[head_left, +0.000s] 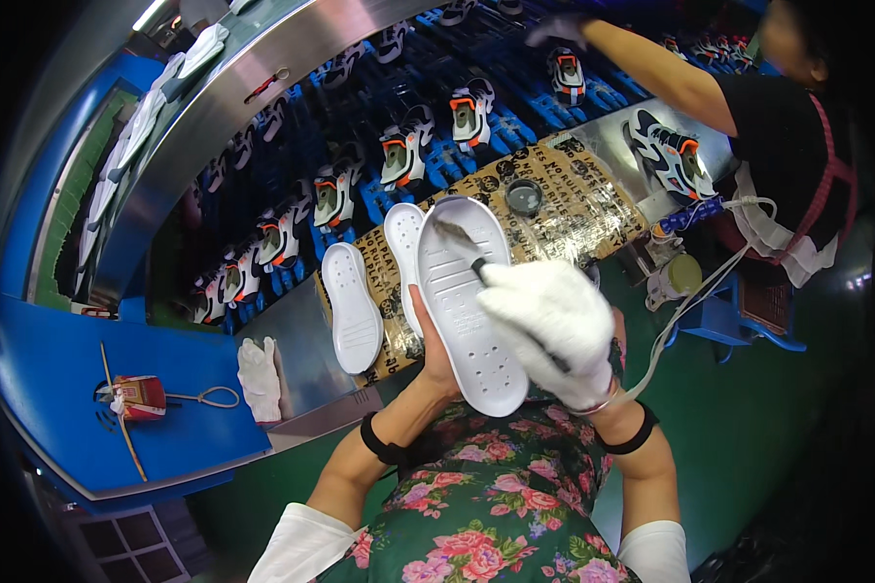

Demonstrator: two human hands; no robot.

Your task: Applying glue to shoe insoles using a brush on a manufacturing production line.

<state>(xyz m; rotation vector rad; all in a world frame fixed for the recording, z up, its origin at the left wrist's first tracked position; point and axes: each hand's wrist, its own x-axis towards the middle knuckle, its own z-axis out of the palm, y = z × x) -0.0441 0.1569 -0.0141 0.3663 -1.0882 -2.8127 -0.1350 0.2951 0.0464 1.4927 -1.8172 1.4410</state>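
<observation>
Green factory floor (710,437) and dark racks of part-built sneakers (472,114) are shown in the head view, around a cardboard-covered counter (593,209). White shoe sole (476,325) is held tilted at the counter's near edge by the bare left hand (436,355): thumb laid along its left side, fingers tucked underneath, mostly hidden. Brush (454,234) is pinched in the white-gloved right hand (554,330), bristles at the sole's far end; firm contact can't be confirmed.

For even coverage, the sole should be steadied from below and light, overlapping strokes drawn out to the rim. Pooling in grooves and holes is best avoided, and the brush loaded sparingly, probably from the dark round cup (524,197). Outer sidewall should be kept clean.

Two more soles (353,309) are laid on the counter, left of the held one, the nearer partly covered by it. Limp white glove (260,379) is seen beside a blue side table (194,442). Co-worker (787,155) in black is seen at right, arm stretched over the racks.
</observation>
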